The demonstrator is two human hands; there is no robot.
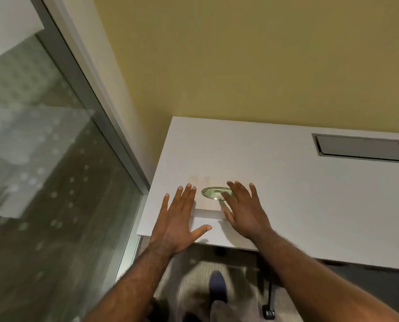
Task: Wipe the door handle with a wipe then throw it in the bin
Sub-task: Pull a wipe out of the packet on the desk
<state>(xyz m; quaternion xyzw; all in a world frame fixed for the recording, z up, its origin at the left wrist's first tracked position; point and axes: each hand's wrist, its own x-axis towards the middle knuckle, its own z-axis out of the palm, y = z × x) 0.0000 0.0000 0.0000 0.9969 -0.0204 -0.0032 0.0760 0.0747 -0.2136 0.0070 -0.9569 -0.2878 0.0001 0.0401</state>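
A white box of wipes (207, 204) sits near the left front corner of a white table (298, 201). Its top has an oval opening (213, 193) with a shiny rim. My left hand (182, 219) hovers just left of the box, fingers spread, holding nothing. My right hand (245, 209) is over the box's right side, fingers spread, its fingertips at the oval opening. No wipe is pulled out that I can see. Neither a door handle nor a bin is in view.
A glass wall with a grey metal frame (82, 89) runs along the left. A yellow wall (240, 54) stands behind the table. A grey cable hatch (361, 148) is set in the table at the right. A caster leg (269, 307) and my shoe (218, 284) are below.
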